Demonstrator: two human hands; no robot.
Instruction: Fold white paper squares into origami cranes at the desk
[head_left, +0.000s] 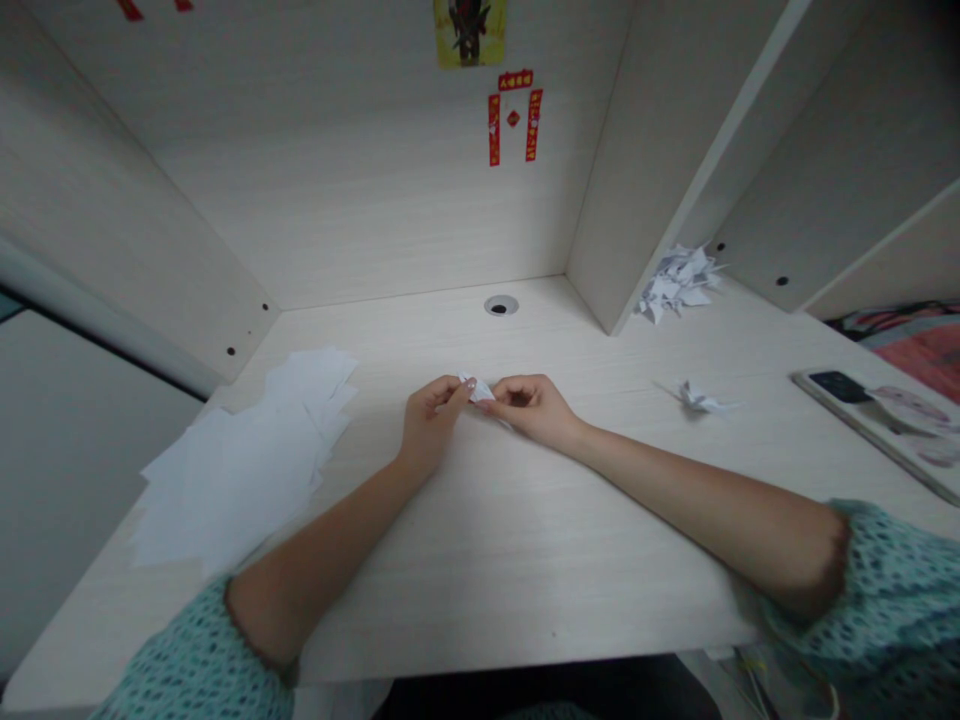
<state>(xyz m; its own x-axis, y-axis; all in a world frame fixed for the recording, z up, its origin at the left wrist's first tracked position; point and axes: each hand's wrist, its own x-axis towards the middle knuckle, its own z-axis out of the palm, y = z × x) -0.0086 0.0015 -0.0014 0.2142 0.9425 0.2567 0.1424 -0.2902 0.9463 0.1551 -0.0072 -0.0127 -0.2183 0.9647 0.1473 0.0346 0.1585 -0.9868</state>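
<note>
While the left hand and right hand pinch a small, folded white paper piece over the pale wood-grain counter, its folding looks unfinished; a pointed white paper figure rightward seems complete, a jagged white paper heap lies beyond, and flat white sheets at left await folding

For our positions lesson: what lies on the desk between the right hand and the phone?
In the head view, a folded white paper piece lies between the right hand and the phone.

Room beyond left hand; paper sheets obstruct leftward
</note>
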